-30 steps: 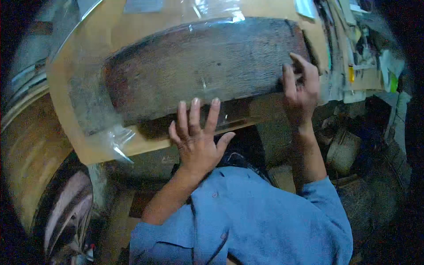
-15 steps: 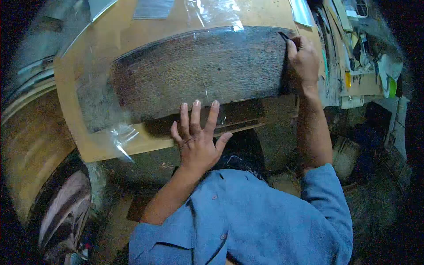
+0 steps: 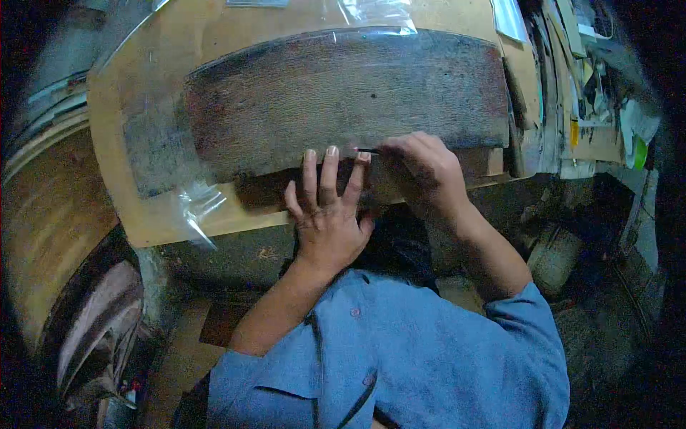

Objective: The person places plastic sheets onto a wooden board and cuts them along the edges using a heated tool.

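Observation:
A dark, curved piece of textured sheet (image 3: 343, 96), perhaps leather, lies on a tan board (image 3: 161, 222). My left hand (image 3: 330, 214) has its fingers spread, with the tips resting on the sheet's near edge. Close beside those fingertips, my right hand (image 3: 425, 168) is closed around a thin dark stick-like tool (image 3: 367, 150), possibly a pen. The tool's tip points left at the sheet's near edge. Whether the tip touches the sheet I cannot tell.
Clear plastic tape or film (image 3: 200, 207) sticks to the board at the near left, and clear film (image 3: 377, 14) lies at the far edge. A darker sheet (image 3: 153, 146) lies under the left end. Tools and strips (image 3: 589, 93) crowd the right side.
My right hand has moved from the sheet's far right corner to its near edge beside my left hand, still holding the thin tool. My left hand stays spread at the near edge.

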Available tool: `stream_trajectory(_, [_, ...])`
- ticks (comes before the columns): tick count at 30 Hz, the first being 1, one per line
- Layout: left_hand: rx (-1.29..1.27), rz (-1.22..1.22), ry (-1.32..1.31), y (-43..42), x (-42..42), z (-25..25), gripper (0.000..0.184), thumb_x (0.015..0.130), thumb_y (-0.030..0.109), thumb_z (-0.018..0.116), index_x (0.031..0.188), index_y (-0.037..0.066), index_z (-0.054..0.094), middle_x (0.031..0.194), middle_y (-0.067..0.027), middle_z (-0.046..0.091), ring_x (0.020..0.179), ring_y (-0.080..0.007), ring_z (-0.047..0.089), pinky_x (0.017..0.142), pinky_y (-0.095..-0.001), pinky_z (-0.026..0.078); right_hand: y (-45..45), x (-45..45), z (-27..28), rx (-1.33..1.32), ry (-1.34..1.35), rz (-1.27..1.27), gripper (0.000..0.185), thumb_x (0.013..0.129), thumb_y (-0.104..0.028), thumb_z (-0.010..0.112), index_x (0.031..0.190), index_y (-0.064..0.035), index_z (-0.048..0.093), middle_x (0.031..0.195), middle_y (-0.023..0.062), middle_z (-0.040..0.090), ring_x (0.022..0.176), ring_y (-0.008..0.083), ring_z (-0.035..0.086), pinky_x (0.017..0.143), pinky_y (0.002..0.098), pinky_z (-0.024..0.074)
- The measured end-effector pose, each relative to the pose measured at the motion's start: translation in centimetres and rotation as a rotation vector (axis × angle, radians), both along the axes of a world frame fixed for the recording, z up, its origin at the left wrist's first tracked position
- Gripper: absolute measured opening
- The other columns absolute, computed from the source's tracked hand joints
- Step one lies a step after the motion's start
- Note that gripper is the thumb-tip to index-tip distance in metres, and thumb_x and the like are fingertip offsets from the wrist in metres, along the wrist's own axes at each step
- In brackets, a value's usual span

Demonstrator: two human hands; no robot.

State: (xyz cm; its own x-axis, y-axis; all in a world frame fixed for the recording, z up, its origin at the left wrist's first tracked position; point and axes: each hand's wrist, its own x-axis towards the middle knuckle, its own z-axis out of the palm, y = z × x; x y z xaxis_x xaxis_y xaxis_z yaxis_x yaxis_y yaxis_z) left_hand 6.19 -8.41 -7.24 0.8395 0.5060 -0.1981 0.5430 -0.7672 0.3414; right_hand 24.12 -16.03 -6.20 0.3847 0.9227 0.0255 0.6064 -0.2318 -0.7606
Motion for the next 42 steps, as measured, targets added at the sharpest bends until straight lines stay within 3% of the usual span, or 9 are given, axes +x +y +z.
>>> stream_trajectory(2, [-0.013, -0.004, -0.05, 0.1, -0.1, -0.1, 0.089, 0.068, 0.032, 0.073, 0.147, 0.022, 0.032, 0.152, -0.0131, 0.02, 0.142, -0.039, 0.012, 0.103, -0.0607, 0.021, 0.1, -0.2, 0.0, -0.031, -0.039, 0.013, 0.022, 0.08, -0.008, 0.066, 0.101, -0.0064, 0.064, 0.09, 0.0115, 0.064, 0.085, 0.0327, 0.061, 0.075, 0.0372, 0.0475])
stream_trajectory(18, [0.013, 0.005, -0.034, -0.1, 0.0, 0.2, 0.085, 0.074, 0.035, 0.07, 0.148, 0.021, 0.03, 0.151, -0.0139, 0.021, 0.141, -0.0387, 0.013, 0.104, -0.061, 0.019, 0.5, -0.6, -0.4, -0.011, -0.109, -0.004, 0.019, 0.081, -0.008, 0.066, 0.1, -0.0053, 0.065, 0.093, 0.0124, 0.066, 0.085, 0.0314, 0.064, 0.075, 0.0372, 0.05])
stream_trajectory(20, [-0.028, -0.005, 0.006, 0.1, 0.2, 0.8, 0.082, 0.078, 0.042, 0.067, 0.148, 0.021, 0.03, 0.151, -0.0133, 0.022, 0.141, -0.038, 0.014, 0.104, -0.0609, 0.019, 0.1, -0.2, 0.0, 0.042, 0.046, -0.135, 0.017, 0.084, -0.002, 0.065, 0.101, -0.0034, 0.065, 0.093, 0.0099, 0.066, 0.084, 0.0222, 0.064, 0.076, 0.0306, 0.0498])
stream_trajectory(24, [-0.019, 0.02, -0.065, 0.0, 0.2, 0.4, 0.08, 0.081, 0.049, 0.064, 0.148, 0.021, 0.03, 0.15, -0.013, 0.023, 0.141, -0.0373, 0.014, 0.104, -0.061, 0.019, -1.6, 2.7, -1.5, 0.103, 0.13, -0.387, 0.025, 0.08, -0.004, 0.066, 0.105, -0.0061, 0.065, 0.094, 0.0115, 0.068, 0.087, 0.0242, 0.066, 0.077, 0.0318, 0.0514])
stream_trajectory(27, [-0.061, 0.059, -0.053, 0.1, 0.6, 0.9, 0.081, 0.082, 0.052, 0.062, 0.148, 0.019, 0.03, 0.15, -0.0133, 0.024, 0.141, -0.037, 0.015, 0.103, -0.0615, 0.019, -2.1, 5.6, -1.6, 0.118, 0.115, -0.614, 0.019, 0.085, -0.004, 0.062, 0.104, -0.0045, 0.066, 0.09, 0.0116, 0.068, 0.083, 0.0191, 0.067, 0.075, 0.0283, 0.0518])
stream_trajectory(33, [-0.048, -0.001, 0.002, -0.1, 0.2, 1.8, 0.074, 0.082, 0.05, 0.063, 0.146, 0.026, 0.035, 0.152, -0.0159, 0.02, 0.14, -0.0381, 0.016, 0.105, -0.0605, 0.018, -3.3, 8.3, -2.8, 0.02, -0.187, -0.712, 0.017, 0.085, -0.012, 0.065, 0.099, -0.003, 0.066, 0.086, 0.0128, 0.069, 0.076, 0.0248, 0.067, 0.069, 0.034, 0.0523])
stream_trajectory(38, [-0.169, -0.022, -0.174, -0.6, -2.6, 1.2, 0.068, 0.081, 0.048, 0.066, 0.141, 0.025, 0.044, 0.15, -0.0188, 0.024, 0.138, -0.0407, 0.021, 0.107, -0.0588, 0.018, -4.3, 5.8, -0.9, 0.125, -0.373, -0.688, 0.015, 0.084, -0.013, 0.067, 0.096, -0.0044, 0.065, 0.086, 0.0124, 0.066, 0.079, 0.0248, 0.064, 0.072, 0.0335, 0.0504])
stream_trajectory(40, [-0.163, -0.02, -0.188, -0.8, -3.5, 1.1, 0.065, 0.083, 0.045, 0.065, 0.139, 0.018, 0.045, 0.145, -0.0195, 0.031, 0.133, -0.0407, 0.029, 0.108, -0.052, 0.024, -4.5, 2.8, 0.3, 0.022, 0.049, -0.74, 0.016, 0.085, -0.016, 0.069, 0.095, -0.0041, 0.065, 0.091, 0.0123, 0.066, 0.084, 0.022, 0.063, 0.074, 0.0327, 0.0495])
stream_trajectory(42, [-0.408, 0.17, -0.353, -0.9, -4.3, 0.0, 0.063, 0.084, 0.042, 0.066, 0.134, 0.009, 0.047, 0.14, -0.0204, 0.036, 0.127, -0.0416, 0.036, 0.106, -0.0471, 0.03, -5.2, 0.1, -0.4, -0.007, 0.394, -0.613, 0.021, 0.086, -0.022, 0.069, 0.096, -0.004, 0.065, 0.092, 0.0105, 0.067, 0.085, 0.0179, 0.062, 0.075, 0.0319, 0.0487])
